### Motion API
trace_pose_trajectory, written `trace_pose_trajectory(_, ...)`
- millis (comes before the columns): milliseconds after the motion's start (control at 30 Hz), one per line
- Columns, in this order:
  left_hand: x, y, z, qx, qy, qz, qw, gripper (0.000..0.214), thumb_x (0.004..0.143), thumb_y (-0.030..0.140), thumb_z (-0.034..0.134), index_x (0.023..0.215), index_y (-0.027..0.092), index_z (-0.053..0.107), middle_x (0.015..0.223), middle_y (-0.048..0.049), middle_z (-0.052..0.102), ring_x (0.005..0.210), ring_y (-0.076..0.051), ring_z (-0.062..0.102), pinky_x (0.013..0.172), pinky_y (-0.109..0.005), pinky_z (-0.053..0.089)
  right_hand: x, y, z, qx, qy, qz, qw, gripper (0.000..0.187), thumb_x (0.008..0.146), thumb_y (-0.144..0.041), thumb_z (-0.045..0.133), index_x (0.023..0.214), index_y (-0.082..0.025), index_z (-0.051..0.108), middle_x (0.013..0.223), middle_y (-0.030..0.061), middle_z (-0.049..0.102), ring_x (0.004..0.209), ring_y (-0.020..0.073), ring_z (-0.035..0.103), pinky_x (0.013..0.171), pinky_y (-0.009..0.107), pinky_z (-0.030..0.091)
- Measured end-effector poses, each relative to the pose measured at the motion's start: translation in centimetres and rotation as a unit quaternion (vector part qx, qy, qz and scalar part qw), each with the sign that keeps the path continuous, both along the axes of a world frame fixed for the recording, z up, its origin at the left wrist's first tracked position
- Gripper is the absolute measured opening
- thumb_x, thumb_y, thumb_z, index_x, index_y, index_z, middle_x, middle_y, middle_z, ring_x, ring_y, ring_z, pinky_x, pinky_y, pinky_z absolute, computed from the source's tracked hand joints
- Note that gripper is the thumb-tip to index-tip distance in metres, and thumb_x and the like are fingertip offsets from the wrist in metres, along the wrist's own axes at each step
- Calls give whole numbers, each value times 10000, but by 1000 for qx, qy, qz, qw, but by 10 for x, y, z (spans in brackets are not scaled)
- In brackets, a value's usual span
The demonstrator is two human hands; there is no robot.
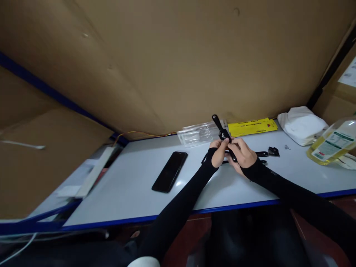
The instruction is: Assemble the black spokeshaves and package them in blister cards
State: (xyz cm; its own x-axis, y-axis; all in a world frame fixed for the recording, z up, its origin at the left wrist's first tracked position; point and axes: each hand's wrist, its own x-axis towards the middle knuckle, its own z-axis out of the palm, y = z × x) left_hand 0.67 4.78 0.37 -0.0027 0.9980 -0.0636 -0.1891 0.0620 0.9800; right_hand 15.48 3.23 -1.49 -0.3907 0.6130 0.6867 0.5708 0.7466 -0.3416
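Note:
Above the table I hold a black hand tool (223,134) with a rounded handle at its far end and pale lettering on its thicker middle. My left hand (221,152) is closed on that middle, thumb pressed along it. Fingers of my right hand (244,152) pinch the tool's near end, where another black handle-like part points toward me. Exactly how the parts join is hidden by my fingers. Just beyond my right wrist lies a slim black handle (261,154), with a small black piece (273,151) and tiny silver bits, possibly screws (287,147).
Clear plastic packaging (196,134) and yellow printed cards (251,127) lie along the back panel. A black phone (170,171) rests left of my arms. At right are a white plastic bag (302,124) and a bottle of yellow liquid (332,142). The table has a blue front edge (236,206).

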Motion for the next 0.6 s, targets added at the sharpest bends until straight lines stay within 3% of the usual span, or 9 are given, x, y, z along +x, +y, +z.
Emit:
trace_pose_trajectory(100, -20, 0, -5, 13, 33, 21, 999, 392, 920, 511, 725, 979, 129, 658, 608, 0, 641, 475, -152, 630, 412, -222, 487, -3, 4, 11, -107, 77, 58, 990, 468, 869, -373, 780, 1300, -216, 683, 1070, 93, 726, 812, 206, 690, 643, 306, 566)
trace_pose_trajectory(200, -25, -2, -13, 30, 67, -6, 997, 419, 957, 566, 665, 1061, 164, 611, 565, 65, 550, 391, -141, 552, 384, -256, 490, -2, 19, 24, -170, 142, 23, 975, 386, 856, -437, 794, 1168, -214, 749, 938, 66, 758, 672, 161, 634, 581, 284, 518)
trace_pose_trajectory(267, -23, -6, -19, 61, 132, -38, 989, 431, 993, 616, 595, 1052, 190, 592, 569, 76, 521, 363, -132, 527, 364, -246, 462, -4, 28, 26, -207, 174, 10, 963, 334, 850, -497, 793, 1005, -201, 786, 889, 69, 772, 657, 154, 636, 579, 279, 502)
trace_pose_trajectory(367, -20, -13, -24, 109, 246, -49, 962, 436, 1043, 629, 495, 1028, 203, 585, 589, 59, 549, 339, -114, 508, 339, -215, 389, -8, 34, 20, -269, 221, 2, 938, 407, 795, -599, 818, 834, -195, 780, 795, 68, 772, 656, 165, 653, 577, 281, 493)
trace_pose_trajectory(467, -18, -16, -25, 101, 281, -46, 953, 434, 1061, 619, 460, 1035, 204, 584, 567, 55, 553, 330, -116, 487, 341, -216, 348, -9, 33, 10, -307, 259, 4, 916, 436, 774, -617, 818, 844, -191, 762, 806, 74, 776, 706, 180, 686, 585, 273, 498)
trace_pose_trajectory(600, -17, -18, -23, 80, 272, -50, 958, 393, 1061, 585, 487, 1021, 207, 589, 553, 55, 551, 340, -122, 474, 374, -230, 352, -8, 30, 7, -312, 272, 37, 910, 375, 785, -552, 796, 873, -196, 720, 813, 58, 749, 705, 165, 672, 536, 241, 473)
